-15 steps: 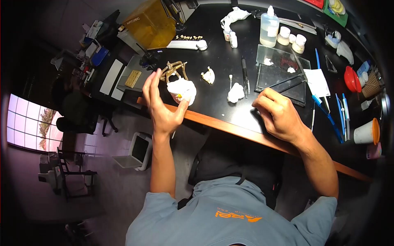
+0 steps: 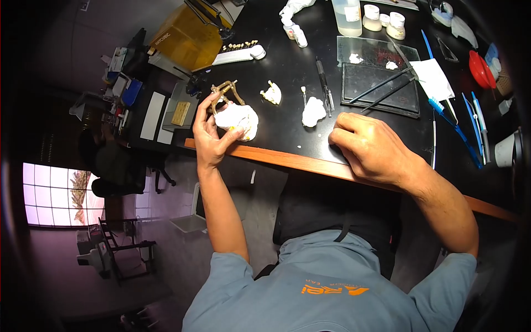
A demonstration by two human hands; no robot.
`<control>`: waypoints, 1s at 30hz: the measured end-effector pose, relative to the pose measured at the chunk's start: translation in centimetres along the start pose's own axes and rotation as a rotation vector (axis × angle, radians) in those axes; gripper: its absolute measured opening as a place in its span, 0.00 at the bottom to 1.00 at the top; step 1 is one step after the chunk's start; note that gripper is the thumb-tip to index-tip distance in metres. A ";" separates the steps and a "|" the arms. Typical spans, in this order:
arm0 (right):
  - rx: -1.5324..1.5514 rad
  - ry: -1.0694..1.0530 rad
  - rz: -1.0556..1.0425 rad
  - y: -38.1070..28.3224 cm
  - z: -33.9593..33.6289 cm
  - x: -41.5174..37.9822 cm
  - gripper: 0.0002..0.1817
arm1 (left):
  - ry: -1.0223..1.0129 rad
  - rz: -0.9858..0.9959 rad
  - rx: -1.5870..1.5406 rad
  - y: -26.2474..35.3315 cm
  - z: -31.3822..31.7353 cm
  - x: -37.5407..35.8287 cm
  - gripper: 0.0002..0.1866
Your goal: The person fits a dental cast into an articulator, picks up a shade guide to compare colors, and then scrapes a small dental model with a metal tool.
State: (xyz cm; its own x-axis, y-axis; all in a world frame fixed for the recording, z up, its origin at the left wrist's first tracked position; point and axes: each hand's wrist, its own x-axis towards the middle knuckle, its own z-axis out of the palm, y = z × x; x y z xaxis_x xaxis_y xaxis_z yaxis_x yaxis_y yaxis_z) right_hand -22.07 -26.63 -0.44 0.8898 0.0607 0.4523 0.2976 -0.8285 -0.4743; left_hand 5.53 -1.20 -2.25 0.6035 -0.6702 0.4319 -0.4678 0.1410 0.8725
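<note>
My left hand (image 2: 209,138) is wrapped round a white plaster dental model on a brass-coloured articulator (image 2: 225,87), near the table's front edge. The thumb presses the front of the plaster model (image 2: 243,119), and the fingers are behind it. My right hand (image 2: 373,146) rests at the table edge with its fingers curled in; whatever is inside them is hidden. Left of it lies a crumpled white wad (image 2: 314,112), with a dark pen-like tool (image 2: 322,77) just behind. A small tooth-coloured dental piece (image 2: 271,93) lies between the articulator and the wad.
A glass slab (image 2: 404,51) with white dabs lies behind a dark tray (image 2: 359,83) bearing thin tools. A bottle (image 2: 348,19), jars (image 2: 396,26) and a shade guide (image 2: 240,53) stand farther back. Blue-handled tools (image 2: 462,133) and a red bowl (image 2: 482,70) lie right.
My left hand has closed from spread fingers round the articulator and its plaster model. My right hand stays curled near the table edge. The whole view has shifted.
</note>
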 end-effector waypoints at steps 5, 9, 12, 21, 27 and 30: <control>-0.014 -0.004 -0.017 0.1 0.2 0.0 0.07 | 0.076 -0.006 -0.018 0.1 0.4 0.0 0.45; -0.016 -0.003 -0.016 0.0 0.1 0.1 0.07 | 0.089 -0.023 -0.018 0.2 0.3 0.0 0.44; -0.006 0.001 -0.014 0.0 0.1 0.0 0.07 | 0.101 -0.032 -0.022 0.5 0.7 0.0 0.42; -0.004 -0.021 0.004 0.0 0.0 0.0 0.07 | 0.170 -0.043 -0.091 0.4 0.8 0.1 0.38; 0.016 -0.038 0.036 0.0 -0.2 0.0 0.07 | 0.171 -0.064 -0.087 -0.6 0.5 0.3 0.37; 0.021 -0.058 0.043 0.0 -0.2 0.0 0.07 | 0.158 0.008 -0.062 -1.3 0.7 0.9 0.38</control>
State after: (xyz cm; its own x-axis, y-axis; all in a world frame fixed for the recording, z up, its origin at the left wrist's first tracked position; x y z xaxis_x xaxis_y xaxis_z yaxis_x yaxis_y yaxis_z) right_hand -22.11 -26.76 -0.34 0.9201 0.0581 0.3874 0.2656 -0.8194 -0.5080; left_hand 6.23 -2.44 -3.17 0.6960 -0.5471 0.4651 -0.4354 0.1935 0.8792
